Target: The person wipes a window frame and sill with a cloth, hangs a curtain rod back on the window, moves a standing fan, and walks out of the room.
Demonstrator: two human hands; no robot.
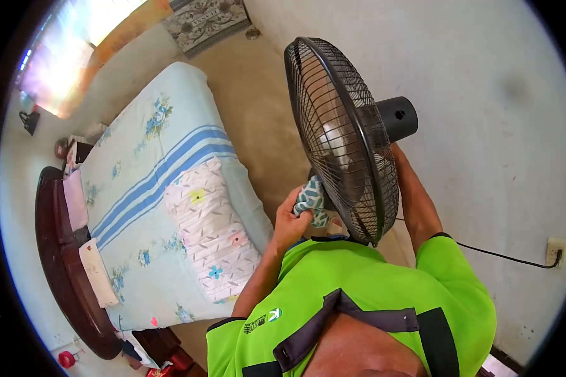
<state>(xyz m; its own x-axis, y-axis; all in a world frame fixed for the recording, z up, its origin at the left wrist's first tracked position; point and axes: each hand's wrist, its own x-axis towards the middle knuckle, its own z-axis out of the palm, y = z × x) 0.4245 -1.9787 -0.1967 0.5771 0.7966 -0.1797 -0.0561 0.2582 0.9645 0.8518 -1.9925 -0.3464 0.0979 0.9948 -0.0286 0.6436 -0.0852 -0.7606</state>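
Note:
A black pedestal fan [343, 135] with a round wire cage stands upright in front of me, its motor housing [401, 118] pointing right. My left hand [289, 221] is closed on a teal-and-white patterned cloth [314, 200], held low against the left side of the fan, by the front of the cage. My right forearm [415, 188] reaches up behind the fan. The cage and motor housing hide my right hand, so its fingers and anything they touch cannot be made out.
To the left is a bed [138, 188] with a pale blue sheet and a patterned pillow [214, 232]. A black cord [503, 252] runs to a wall outlet [556, 252] at right. A doormat [207, 24] lies at the far end of the floor.

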